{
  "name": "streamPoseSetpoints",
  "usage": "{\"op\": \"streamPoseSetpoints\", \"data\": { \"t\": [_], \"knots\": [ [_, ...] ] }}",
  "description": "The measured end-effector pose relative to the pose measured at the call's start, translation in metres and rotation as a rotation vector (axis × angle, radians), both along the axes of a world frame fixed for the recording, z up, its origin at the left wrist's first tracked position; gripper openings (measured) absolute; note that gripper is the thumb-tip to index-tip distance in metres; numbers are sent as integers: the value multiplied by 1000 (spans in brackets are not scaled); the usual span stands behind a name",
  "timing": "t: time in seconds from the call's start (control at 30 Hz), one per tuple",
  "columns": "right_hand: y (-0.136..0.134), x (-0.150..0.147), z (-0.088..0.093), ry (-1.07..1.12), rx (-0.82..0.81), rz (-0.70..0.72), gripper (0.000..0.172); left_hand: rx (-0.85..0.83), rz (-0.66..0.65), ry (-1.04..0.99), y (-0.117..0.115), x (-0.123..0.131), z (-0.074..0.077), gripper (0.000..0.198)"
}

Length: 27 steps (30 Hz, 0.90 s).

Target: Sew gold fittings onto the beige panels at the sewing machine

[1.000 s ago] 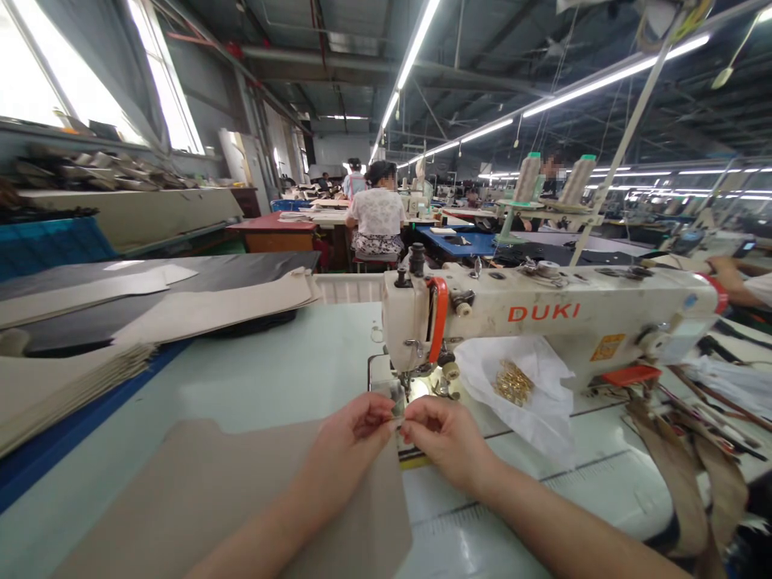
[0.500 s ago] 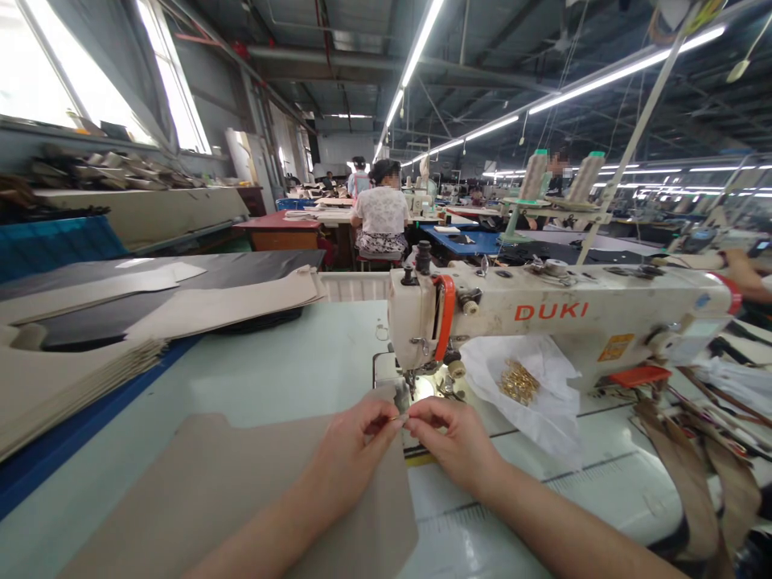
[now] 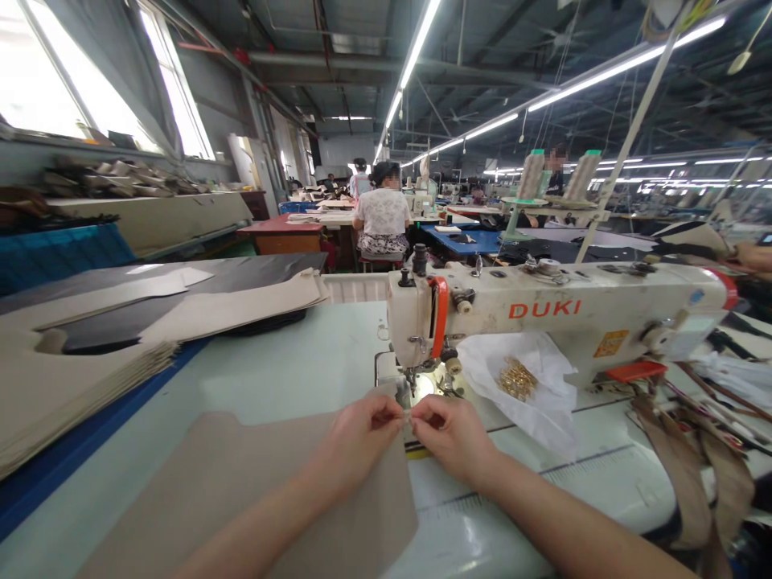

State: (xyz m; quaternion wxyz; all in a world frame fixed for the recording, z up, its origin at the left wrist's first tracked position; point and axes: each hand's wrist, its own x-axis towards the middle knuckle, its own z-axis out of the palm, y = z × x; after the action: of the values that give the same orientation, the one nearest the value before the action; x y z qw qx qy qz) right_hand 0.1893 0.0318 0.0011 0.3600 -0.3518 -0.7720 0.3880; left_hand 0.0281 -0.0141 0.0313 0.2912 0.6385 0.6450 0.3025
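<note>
A beige cut panel (image 3: 241,490) lies flat on the pale sewing table (image 3: 283,362) in front of me. My left hand (image 3: 362,438) and my right hand (image 3: 455,434) meet at the panel's far right corner, both pinched on a small piece I cannot make out. They sit just before the needle area (image 3: 416,382) of a cream DUKI sewing machine (image 3: 555,310). A white bag (image 3: 531,394) under the machine arm holds several small gold metal parts (image 3: 515,379).
Stacks of beige and black cut panels (image 3: 121,322) cover the table's left side. Beige straps (image 3: 705,466) hang at the right. Thread cones (image 3: 531,173) stand behind the machine. A person (image 3: 379,217) sits at a far bench, back turned.
Both hands have dropped slightly toward me and closed tighter together on the small piece. The view has shifted a little; the panel stays put.
</note>
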Motion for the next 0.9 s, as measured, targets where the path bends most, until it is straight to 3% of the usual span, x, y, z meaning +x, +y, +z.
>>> {"op": "streamPoseSetpoints", "data": {
  "t": [0.1, 0.17, 0.27, 0.37, 0.47, 0.7, 0.8, 0.9],
  "knots": [
    [1, 1, -3, 44, -116, -21, 10, -26, 3, 95, 3, -10, 8, 29],
    [3, 1, -4, 56, -170, -30, 11, 49, 6, 232, 1, -18, 8, 39],
    [5, 1, -2, 44, -229, -22, 11, 175, -79, 424, -8, -25, -5, 47],
    [6, 1, 4, 13, -327, 11, 12, 189, -146, 506, -21, -24, -23, 52],
    [7, -2, 12, -35, -434, 31, 13, 187, -166, 529, -30, -18, -34, 55],
    [16, -20, 22, -163, -590, 58, 21, 215, -114, 484, -31, -16, -39, 57],
    [22, -25, 25, -209, -624, 74, 23, 262, -113, 456, -27, -18, -38, 51],
    [26, -27, 28, -255, -652, 95, 23, 378, -130, 441, -16, -17, -33, 32]
  ]
}}
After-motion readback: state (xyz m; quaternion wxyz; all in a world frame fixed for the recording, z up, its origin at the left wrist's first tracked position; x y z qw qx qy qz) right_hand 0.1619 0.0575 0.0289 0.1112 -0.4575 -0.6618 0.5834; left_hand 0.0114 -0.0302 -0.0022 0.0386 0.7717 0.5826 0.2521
